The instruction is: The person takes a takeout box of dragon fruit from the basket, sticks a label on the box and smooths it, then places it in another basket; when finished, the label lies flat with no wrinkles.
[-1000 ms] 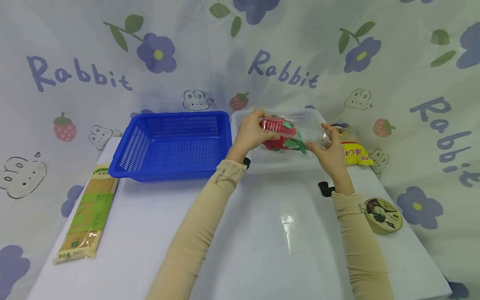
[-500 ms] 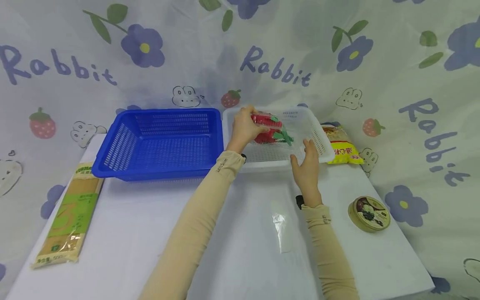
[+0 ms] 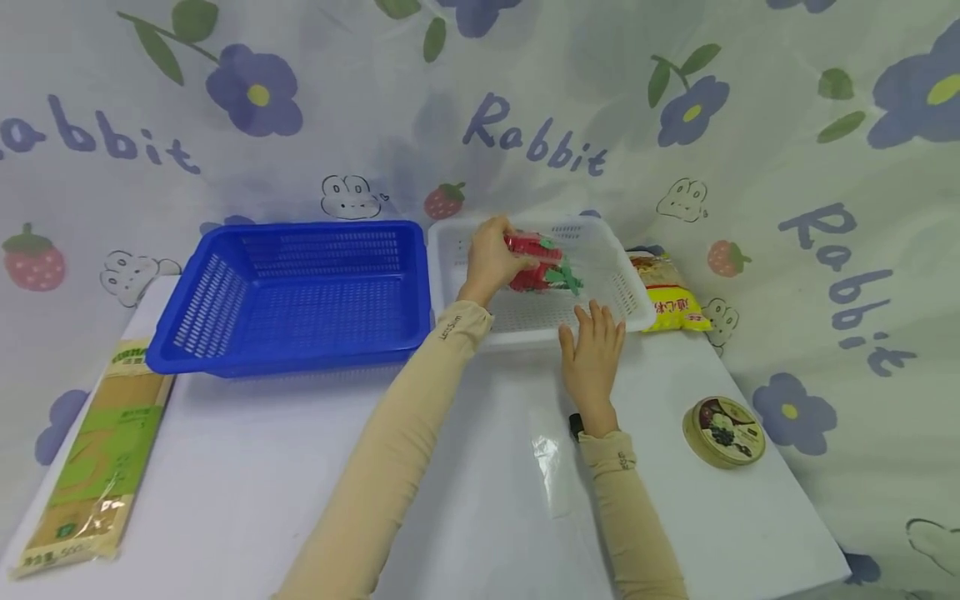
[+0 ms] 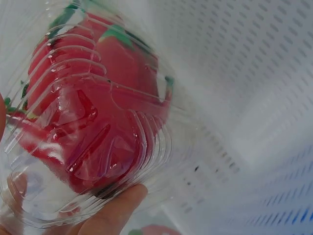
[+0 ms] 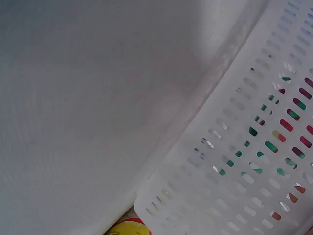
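Note:
In the head view my left hand [image 3: 491,260] grips the left end of a clear plastic box [image 3: 542,260] inside the white basket [image 3: 636,302]. Shiny red pieces with green leaf-like parts fill the box; their exact kind is unclear. The left wrist view shows the ridged box [image 4: 93,112] close up, with fingertips [image 4: 120,208] along its edge. My right hand [image 3: 591,360] holds nothing, its fingers extended over the white basket's front rim. Only the basket's slotted wall [image 5: 234,161] and the backdrop fill most of the right wrist view; that hand is hidden there.
A blue basket [image 3: 330,307] stands left of the white one. A long noodle pack [image 3: 97,454] lies at the left edge. To the right are a yellow food bag [image 3: 675,307] and a round tin [image 3: 723,432]. A clear wrapper [image 3: 550,467] lies in front.
My right hand has let go of the plastic box and drawn back toward the basket's front rim. The left hand still grips the box, now lower in the basket. The head view has shifted right.

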Available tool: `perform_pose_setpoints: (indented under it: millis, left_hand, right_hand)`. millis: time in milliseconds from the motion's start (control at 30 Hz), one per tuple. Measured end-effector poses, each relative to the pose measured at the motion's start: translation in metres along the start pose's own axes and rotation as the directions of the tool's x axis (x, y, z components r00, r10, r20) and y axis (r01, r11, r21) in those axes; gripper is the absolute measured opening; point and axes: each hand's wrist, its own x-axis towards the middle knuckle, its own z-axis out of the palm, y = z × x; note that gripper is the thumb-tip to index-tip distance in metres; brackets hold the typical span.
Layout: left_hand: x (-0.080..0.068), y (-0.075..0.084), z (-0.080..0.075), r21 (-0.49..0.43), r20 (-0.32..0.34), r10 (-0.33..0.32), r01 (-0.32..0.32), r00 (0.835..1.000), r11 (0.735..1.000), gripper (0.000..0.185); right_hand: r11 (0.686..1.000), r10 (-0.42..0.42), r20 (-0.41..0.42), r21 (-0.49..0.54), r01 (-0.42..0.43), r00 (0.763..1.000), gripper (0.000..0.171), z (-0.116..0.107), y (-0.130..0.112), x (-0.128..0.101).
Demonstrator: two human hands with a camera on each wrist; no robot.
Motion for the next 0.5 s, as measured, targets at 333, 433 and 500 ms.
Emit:
perform_pose_setpoints:
  millis: [333, 433, 500]
  left_hand:
    - [0.011, -0.013, 0.012, -0.02, 0.029, -0.073, 0.074, 0.997, 0.997, 0.049]
    - [0.015, -0.013, 0.013, -0.066, 0.06, -0.121, 0.125, 0.991, 0.99, 0.055]
    - [0.017, -0.013, 0.013, -0.098, 0.09, -0.161, 0.17, 0.983, 0.981, 0.062]
  right_hand:
    - [1.0, 0.006, 0.019, -0.003, -0.006, 1.0, 0.057, 0.004, 0.001, -0.004]
    - [1.0, 0.004, 0.02, 0.002, -0.005, 1.0, 0.062, 0.004, 0.002, -0.003]
    - [1.0, 0.0, 0.022, -0.001, 0.0, 1.0, 0.064, 0.004, 0.002, -0.002]
